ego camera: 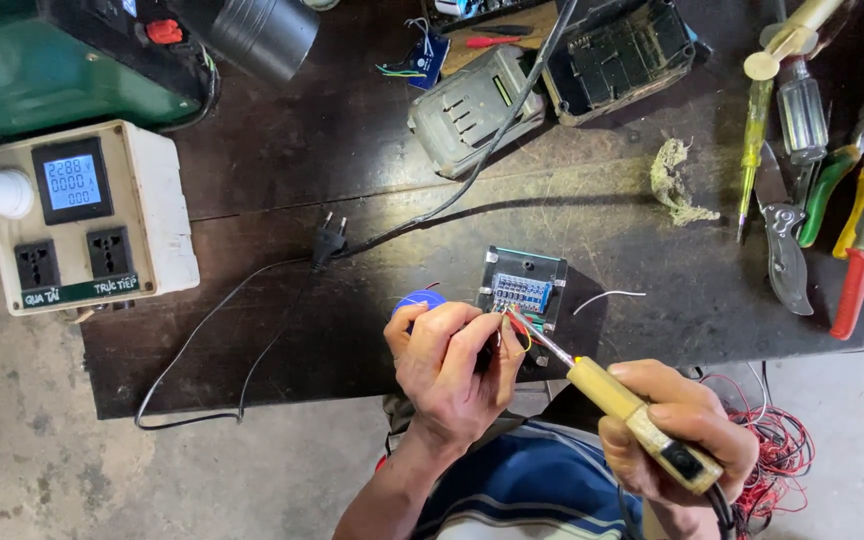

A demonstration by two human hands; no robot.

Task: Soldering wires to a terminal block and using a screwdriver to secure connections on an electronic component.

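Note:
My right hand [680, 425] grips a soldering iron [624, 402] with a yellow-brown handle; its metal tip reaches up-left to the lower-left corner of a small black circuit board [524, 290] with a blue component block. My left hand [449, 365] pinches thin coloured wires [519, 328] at that same corner, fingers curled together. A blue solder spool [420, 299] peeks out just above my left hand. The board lies near the front edge of a dark workbench [352, 200].
A cream socket box with a meter display [87, 215] stands at the left, an unplugged black plug [329, 240] beside it. Two grey battery packs [472, 105] lie at the back. Screwdrivers, pliers and cutters [822, 200] are at the right. Red wire coils [777, 450] hang below.

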